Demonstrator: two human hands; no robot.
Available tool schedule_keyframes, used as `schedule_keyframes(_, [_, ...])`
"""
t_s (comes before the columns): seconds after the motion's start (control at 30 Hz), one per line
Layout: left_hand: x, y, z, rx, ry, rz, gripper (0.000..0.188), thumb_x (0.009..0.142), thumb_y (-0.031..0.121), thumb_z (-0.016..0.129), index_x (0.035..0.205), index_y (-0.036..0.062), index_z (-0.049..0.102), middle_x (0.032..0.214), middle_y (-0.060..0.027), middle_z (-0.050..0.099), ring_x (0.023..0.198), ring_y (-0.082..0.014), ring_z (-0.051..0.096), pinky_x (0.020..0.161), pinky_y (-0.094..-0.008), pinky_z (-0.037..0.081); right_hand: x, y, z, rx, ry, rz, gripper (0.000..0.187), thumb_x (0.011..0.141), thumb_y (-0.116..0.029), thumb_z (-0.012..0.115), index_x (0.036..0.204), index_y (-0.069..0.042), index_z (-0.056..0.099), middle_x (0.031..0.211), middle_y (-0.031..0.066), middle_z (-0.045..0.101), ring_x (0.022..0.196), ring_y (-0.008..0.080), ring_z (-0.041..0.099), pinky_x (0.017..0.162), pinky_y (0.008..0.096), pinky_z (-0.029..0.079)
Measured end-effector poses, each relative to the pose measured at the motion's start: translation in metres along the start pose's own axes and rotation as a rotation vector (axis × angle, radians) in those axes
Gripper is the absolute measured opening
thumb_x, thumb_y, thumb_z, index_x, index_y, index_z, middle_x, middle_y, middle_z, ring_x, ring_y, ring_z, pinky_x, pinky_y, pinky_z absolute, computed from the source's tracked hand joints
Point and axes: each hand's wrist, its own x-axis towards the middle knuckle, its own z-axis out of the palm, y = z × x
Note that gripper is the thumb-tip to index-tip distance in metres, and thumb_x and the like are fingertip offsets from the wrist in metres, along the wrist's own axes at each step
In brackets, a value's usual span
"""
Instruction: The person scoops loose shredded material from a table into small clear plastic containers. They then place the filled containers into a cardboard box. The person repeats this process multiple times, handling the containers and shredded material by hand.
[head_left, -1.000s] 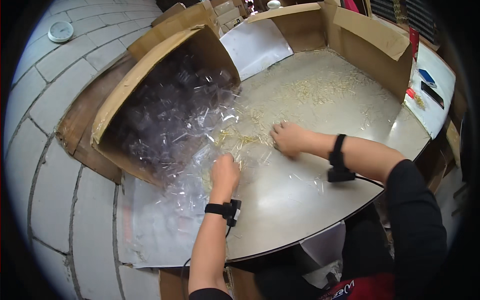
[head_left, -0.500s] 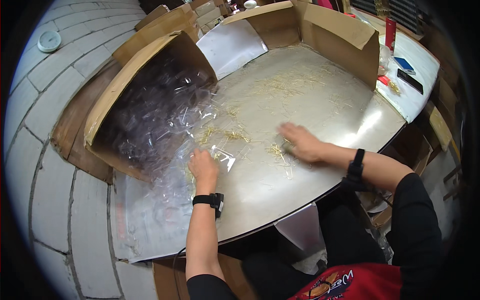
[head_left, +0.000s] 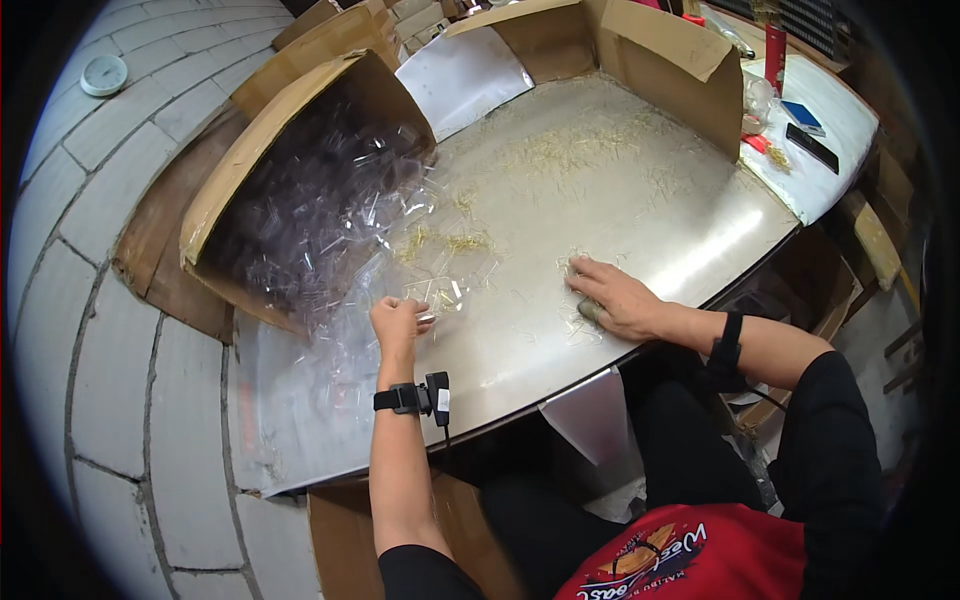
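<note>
My left hand (head_left: 397,322) is closed in a pinch at the edge of the plastic pile, with a shiny sliver of a clear plastic piece (head_left: 427,319) at its fingertips. Just beyond it lie more clear plastic pieces (head_left: 455,292), with thin gold-coloured wire pieces (head_left: 466,243) among and behind them. My right hand (head_left: 618,303) rests palm down on the metal tabletop (head_left: 510,350), fingers stretched out and thumb tucked low. Several thin wire pieces (head_left: 582,328) lie beside and partly under that hand; whatever is beneath the palm is hidden.
A tipped cardboard box (head_left: 215,215) on the left spills clear plastic pieces (head_left: 330,210) onto the table. Cardboard walls (head_left: 675,70) bound the far side, where loose gold wires (head_left: 570,150) are scattered. At right, a white surface holds a phone (head_left: 812,148) and a red cylinder (head_left: 775,58).
My right hand has stopped sweeping and settled flat on the table, slightly nearer me. My left hand has turned and drawn in slightly, its fingertips now pinched. The whole view has shifted slightly.
</note>
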Motion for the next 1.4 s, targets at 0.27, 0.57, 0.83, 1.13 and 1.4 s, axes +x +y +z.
schedule_keyframes(0.27, [-0.081, -0.013, 0.020, -0.392, -0.107, -0.069, 0.042, 0.075, -0.006, 0.047, 0.116, -0.0031, 0.044, 0.093, -0.0176, 0.060, 0.069, -0.0252, 0.064, 0.055, -0.0343, 0.057, 0.053, -0.034, 0.031, -0.133, 0.060, -0.139, 0.053, 0.092, -0.036, 0.044, 0.134, -0.004, 0.041, 0.145, 0.0164, 0.032, 0.137, 0.0320, 0.025, 0.111, 0.0450, 0.022])
schedule_keyframes(0.57, [-0.232, -0.068, 0.018, -0.913, -0.234, -0.267, 0.047, 0.075, -0.010, 0.043, 0.121, -0.0046, 0.041, 0.116, -0.0270, 0.055, 0.096, -0.0368, 0.063, 0.066, -0.0351, 0.060, -0.009, -0.019, 0.004, 0.474, 0.318, 0.013, 0.034, 0.089, -0.020, 0.054, 0.118, -0.004, 0.058, 0.123, 0.0157, 0.058, 0.113, 0.0298, 0.056, 0.098, 0.0328, 0.041])
schedule_keyframes(0.83, [-0.256, -0.086, 0.007, -1.001, -0.209, -0.256, 0.034, 0.090, 0.005, 0.043, 0.123, -0.0041, 0.039, 0.117, -0.0246, 0.054, 0.101, -0.0336, 0.061, 0.075, -0.0398, 0.057, -0.095, -0.069, -0.009, 0.728, 0.470, 0.154, 0.018, 0.088, -0.008, 0.053, 0.099, 0.002, 0.064, 0.088, 0.0091, 0.067, 0.084, 0.0139, 0.061, 0.077, 0.0270, 0.048])
schedule_keyframes(1.13, [-0.268, -0.069, 0.070, -0.990, -0.158, -0.189, 0.043, 0.098, 0.019, 0.038, 0.133, -0.0054, 0.031, 0.121, -0.0249, 0.050, 0.107, -0.0302, 0.056, 0.086, -0.0372, 0.051, -0.130, -0.122, 0.062, 1.081, 0.086, 0.205, 0.023, 0.079, -0.007, 0.070, 0.100, 0.000, 0.062, 0.085, 0.0074, 0.064, 0.079, 0.0120, 0.062, 0.068, 0.0274, 0.053])
schedule_keyframes(1.4, [-0.303, -0.035, 0.091, -0.652, -0.101, -0.100, 0.044, 0.094, 0.018, 0.036, 0.129, -0.0086, 0.040, 0.120, -0.0283, 0.052, 0.106, -0.0379, 0.057, 0.088, -0.0450, 0.049, -0.144, -0.115, 0.073, 1.219, 0.020, 0.346, 0.019, 0.085, -0.017, 0.063, 0.086, 0.002, 0.061, 0.071, 0.0047, 0.064, 0.056, 0.0107, 0.060, 0.052, 0.0253, 0.051])
